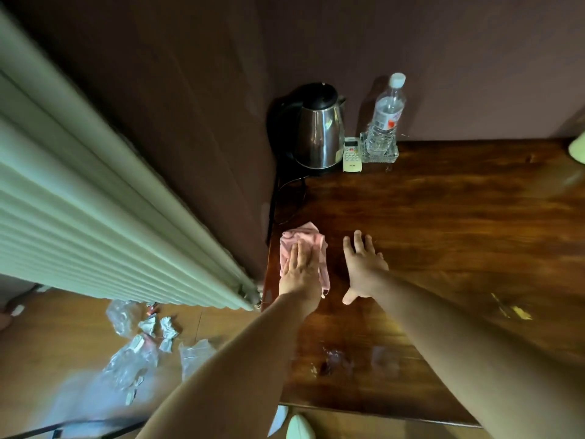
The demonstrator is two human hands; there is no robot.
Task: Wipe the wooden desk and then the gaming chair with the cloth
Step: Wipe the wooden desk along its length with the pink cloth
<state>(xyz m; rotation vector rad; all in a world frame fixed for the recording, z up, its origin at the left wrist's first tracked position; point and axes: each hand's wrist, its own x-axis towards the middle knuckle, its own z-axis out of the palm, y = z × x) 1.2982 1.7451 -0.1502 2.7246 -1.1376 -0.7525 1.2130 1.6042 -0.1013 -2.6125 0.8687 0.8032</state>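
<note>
- Your left hand [299, 274] lies flat, fingers straight, pressing the pink cloth [302, 237] down at the left edge of the worktop [459, 217].
- Your right hand [364, 267] is just beside it, splayed on bare wood, holding nothing.
- The cloth's long axis points toward the kettle [319, 134]. Most of the wood lies to its right, so I'd sweep that way.

Pink cloth [302, 247] at centre left; dark brown grained desk [459, 223] at right; silver-and-black kettle [319, 134] upper centre; pale green ribbed curtain [79, 210] at left.

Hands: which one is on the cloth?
The left hand: it presses flat on the pink cloth. The right hand rests on the bare desk beside it, fingers spread.
</note>
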